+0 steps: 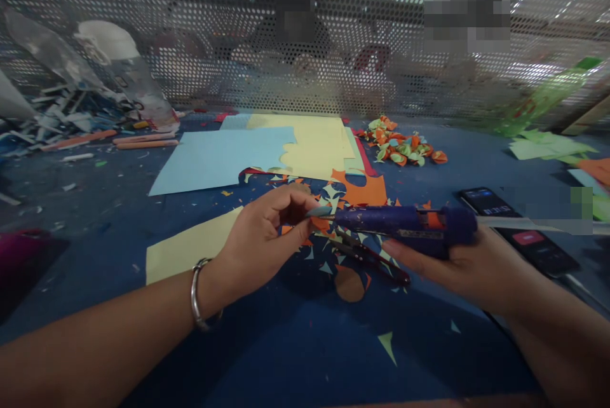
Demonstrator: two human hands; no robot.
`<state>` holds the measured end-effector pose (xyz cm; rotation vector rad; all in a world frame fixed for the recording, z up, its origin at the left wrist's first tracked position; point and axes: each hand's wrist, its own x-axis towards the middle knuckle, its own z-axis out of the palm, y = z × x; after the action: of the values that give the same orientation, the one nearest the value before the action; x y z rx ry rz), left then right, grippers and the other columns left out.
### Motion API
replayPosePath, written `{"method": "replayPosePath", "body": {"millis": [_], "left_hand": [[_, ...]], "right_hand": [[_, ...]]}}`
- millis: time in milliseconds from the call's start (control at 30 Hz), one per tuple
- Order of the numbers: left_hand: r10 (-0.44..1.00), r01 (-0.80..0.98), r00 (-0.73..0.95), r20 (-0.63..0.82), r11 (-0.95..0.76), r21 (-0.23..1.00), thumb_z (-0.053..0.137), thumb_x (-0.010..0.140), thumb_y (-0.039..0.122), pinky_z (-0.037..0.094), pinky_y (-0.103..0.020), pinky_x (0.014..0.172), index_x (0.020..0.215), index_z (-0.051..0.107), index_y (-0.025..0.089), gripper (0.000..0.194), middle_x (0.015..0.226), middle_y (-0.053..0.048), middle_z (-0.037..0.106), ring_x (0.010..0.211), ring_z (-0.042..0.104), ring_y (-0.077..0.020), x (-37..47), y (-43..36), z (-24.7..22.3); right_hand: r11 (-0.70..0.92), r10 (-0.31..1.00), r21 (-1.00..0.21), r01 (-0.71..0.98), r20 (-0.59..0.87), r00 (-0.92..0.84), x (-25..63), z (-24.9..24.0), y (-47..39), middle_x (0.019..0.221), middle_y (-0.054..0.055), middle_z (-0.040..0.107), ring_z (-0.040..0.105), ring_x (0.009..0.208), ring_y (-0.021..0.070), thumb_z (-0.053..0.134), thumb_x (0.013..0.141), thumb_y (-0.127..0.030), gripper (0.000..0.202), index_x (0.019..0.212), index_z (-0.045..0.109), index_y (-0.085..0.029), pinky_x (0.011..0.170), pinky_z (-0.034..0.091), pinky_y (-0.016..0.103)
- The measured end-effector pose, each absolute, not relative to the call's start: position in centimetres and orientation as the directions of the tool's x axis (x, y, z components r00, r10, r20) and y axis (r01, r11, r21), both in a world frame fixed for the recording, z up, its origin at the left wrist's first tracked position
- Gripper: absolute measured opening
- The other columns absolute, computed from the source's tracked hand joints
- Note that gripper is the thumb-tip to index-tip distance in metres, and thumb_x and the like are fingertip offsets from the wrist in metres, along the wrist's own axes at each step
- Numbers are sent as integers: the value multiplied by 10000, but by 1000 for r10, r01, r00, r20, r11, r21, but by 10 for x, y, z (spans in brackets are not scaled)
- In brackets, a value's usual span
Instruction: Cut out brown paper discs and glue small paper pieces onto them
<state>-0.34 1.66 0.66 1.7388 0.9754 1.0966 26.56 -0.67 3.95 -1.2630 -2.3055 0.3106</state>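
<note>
Left-hand grip (260, 236) is pinched on a small blue paper piece (318, 211) at mid-frame; just rightward, the near-level glue gun (376, 220) is held by the right hand (469, 271), nozzle (333, 217) pointed left.

Lighting is dim and uneven: bright spots show through the perforated panel (204, 20) at the top, and the table (286, 351) falls dark below the left hand (262, 239). Outer edges appear stretched and soft, including the green bottle (548, 96); pixelated blocks obscure several patches.
</note>
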Motion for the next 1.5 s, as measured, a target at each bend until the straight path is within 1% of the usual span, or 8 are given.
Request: {"method": "replayPosePath", "body": {"millis": [267,633,867,1033,1200,1300,1400,1500], "left_hand": [[909,175,311,278,-343,923,657,890,191,515,-221,624,945,657,170,59,826,-5,659,693,626,-88,-2,19,4],[921,184,285,264,-323,928,669,856,160,518,-217,601,906,668,167,51,871,-21,667,687,622,-88,-1,19,7],[935,178,276,224,-279,944,691,861,195,502,-237,595,909,670,183,54,851,-20,672,693,618,-107,-3,20,4],[934,140,282,221,-268,953,675,853,155,489,-230,600,882,677,174,34,872,-22,670,686,611,-96,-1,20,8],[934,80,284,218,-249,965,698,846,195,495,-231,637,857,681,173,29,818,-6,633,706,593,-102,-2,23,7],[939,13,280,200,-212,977,732,826,198,501,-229,679,838,672,180,64,826,4,624,736,587,-99,-3,26,1],[943,-54,325,67,-53,997,763,795,178,506,-231,689,820,665,184,101,812,19,620,719,594,-92,-2,25,-2],[922,-68,377,-88,123,990,771,773,176,507,-237,675,810,687,184,93,788,21,628,696,610,-93,0,21,1]], "right_hand": [[590,807,-396,704,324,-494,265,42,-7,691,3,779,732,585,199,587,926,-369,288,779,785,-221,535,581,280],[524,851,-412,745,270,-450,266,39,-7,686,36,778,699,556,211,579,918,-418,399,589,696,-223,523,552,316],[515,857,-455,727,279,-433,265,42,-7,649,6,762,706,580,210,601,897,-412,296,725,760,-232,580,558,312],[510,860,-447,735,282,-425,265,42,-7,611,1,729,665,525,197,610,891,-404,299,694,745,-223,528,530,303],[370,928,-565,737,179,-328,267,47,-4,590,1,691,643,542,195,653,845,-462,284,731,744,-218,530,526,297],[224,969,-625,748,60,-240,275,51,6,488,0,590,539,451,156,679,813,-540,392,605,651,-209,445,439,272],[69,967,-684,726,-133,-218,286,51,18,479,24,580,499,447,116,680,828,-589,528,498,581,-188,470,411,250],[-121,944,-828,547,-267,-194,293,47,28,514,7,568,495,483,89,710,850,-497,477,526,561,-180,508,422,215]]}}
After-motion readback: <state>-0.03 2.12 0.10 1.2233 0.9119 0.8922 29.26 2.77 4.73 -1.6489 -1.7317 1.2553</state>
